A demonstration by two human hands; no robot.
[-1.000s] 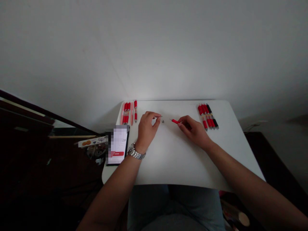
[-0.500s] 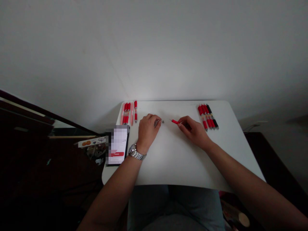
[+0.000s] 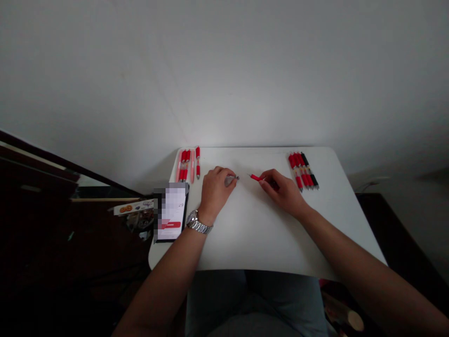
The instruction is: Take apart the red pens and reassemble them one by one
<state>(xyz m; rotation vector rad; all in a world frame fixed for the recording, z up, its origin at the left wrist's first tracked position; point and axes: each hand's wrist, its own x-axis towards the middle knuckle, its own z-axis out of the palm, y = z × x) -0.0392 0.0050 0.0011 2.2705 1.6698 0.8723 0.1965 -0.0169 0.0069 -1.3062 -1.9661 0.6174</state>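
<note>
On the white, round-cornered table point(image 3: 252, 234), a black-edged phone with a lit screen point(image 3: 173, 210) lies along the left edge. At the table's far left corner sits a row of slim pink pens and red-and-clear pens point(image 3: 186, 164), with a lone red-and-clear pen point(image 3: 198, 163) just beside it. Over the table's left-centre, the left hand point(image 3: 217, 187), wearing a silver metal watch point(image 3: 199, 223), has its fingers curled narrow at a tiny dark-grey piece point(image 3: 237, 177); I cannot tell whether they grip it. Right of the table's centre, the right hand point(image 3: 280, 187) pinches a red pen part point(image 3: 255, 177), its thin tip pointing left. Toward the table's far right lie red-and-clear pens and one black pen point(image 3: 303, 168).
</note>
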